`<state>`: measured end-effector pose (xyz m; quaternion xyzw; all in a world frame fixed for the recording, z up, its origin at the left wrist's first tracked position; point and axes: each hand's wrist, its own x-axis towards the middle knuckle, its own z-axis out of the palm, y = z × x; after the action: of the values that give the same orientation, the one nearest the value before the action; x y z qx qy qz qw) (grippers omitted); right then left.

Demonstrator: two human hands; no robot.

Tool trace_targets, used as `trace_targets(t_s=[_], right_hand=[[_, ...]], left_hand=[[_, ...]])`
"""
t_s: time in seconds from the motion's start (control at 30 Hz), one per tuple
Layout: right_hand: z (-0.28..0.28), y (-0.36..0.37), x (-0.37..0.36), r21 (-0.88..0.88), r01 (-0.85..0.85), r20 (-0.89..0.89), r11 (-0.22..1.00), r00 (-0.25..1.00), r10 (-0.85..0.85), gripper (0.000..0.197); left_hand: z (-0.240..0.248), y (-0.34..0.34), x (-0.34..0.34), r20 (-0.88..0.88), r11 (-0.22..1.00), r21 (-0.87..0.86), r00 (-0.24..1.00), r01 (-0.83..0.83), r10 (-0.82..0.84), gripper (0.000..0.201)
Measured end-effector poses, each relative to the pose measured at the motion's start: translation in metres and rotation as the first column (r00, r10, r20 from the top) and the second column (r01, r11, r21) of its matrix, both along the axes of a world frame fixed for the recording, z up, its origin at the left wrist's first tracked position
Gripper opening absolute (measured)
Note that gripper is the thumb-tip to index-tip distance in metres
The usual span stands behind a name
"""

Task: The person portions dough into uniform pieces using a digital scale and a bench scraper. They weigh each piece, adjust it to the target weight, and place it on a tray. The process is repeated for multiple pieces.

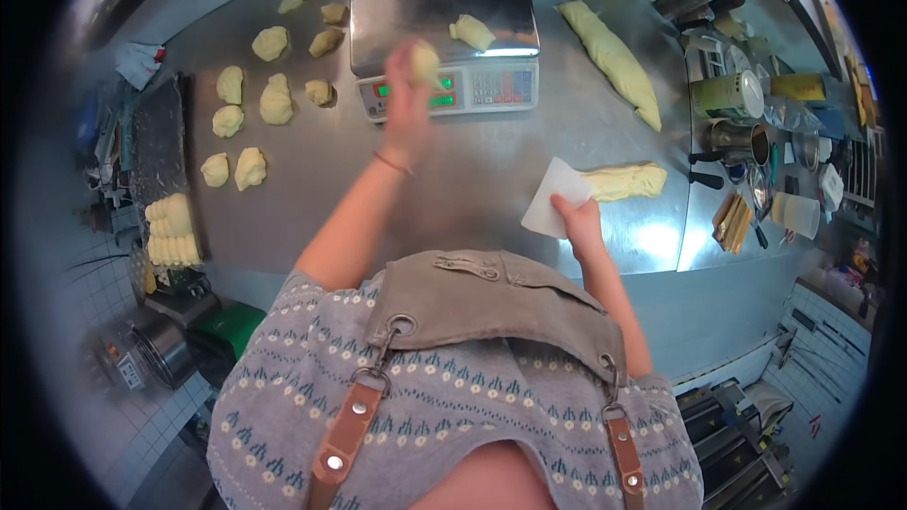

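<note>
My left hand [408, 113], blurred by motion, reaches over the front of the digital scale [515, 85]. Its fingers are closed round a small piece of pale yellow dough [425, 64]. On the scale's steel platform lies another dough piece [472, 32]. My right hand [579, 219] grips a white dough scraper [548, 203], thumb on its face. Just beyond the scraper, touching or nearly touching it, a short dough strip [628, 182] rests on the steel table. A longer dough log [614, 61] lies farther back at the right.
Several dough lumps [276, 99] are spread over the table's [472, 170] left part. At the left edge a dark tray [162, 146] holds rows of shaped dough [172, 231]. Cans, a saucepan [742, 142] and utensils crowd the right side.
</note>
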<state>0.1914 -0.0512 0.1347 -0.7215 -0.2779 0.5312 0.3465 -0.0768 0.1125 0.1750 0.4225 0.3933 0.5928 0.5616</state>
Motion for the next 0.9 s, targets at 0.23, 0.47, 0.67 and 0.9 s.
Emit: trace_targets(t_s=[0.23,0.47,0.67,0.9], right_hand=[[0.055,0.013,-0.009,-0.157,-0.518,0.884,0.841,0.306,0.354,0.011],[0.146,0.02,-0.032,0.417,-0.575,0.855,0.704,0.511,-0.089,0.006],[0.112,0.035,-0.038,0.407,-0.585,0.788,0.702,0.614,0.054,0.016],[0.071,0.028,-0.055,0.324,-0.685,0.793,0.653,0.573,0.207,0.02]], left_hand=[[-0.024,0.102,-0.012,-0.978,0.947,0.187,0.143,0.263,0.154,0.071],[-0.026,0.106,0.002,-0.74,0.954,0.249,0.669,0.165,0.077,0.021],[-0.024,0.018,-0.086,-0.004,0.966,-0.107,0.972,-0.235,0.236,0.03],[-0.111,0.078,-0.201,-0.546,0.909,0.014,0.759,-0.416,0.356,0.029]])
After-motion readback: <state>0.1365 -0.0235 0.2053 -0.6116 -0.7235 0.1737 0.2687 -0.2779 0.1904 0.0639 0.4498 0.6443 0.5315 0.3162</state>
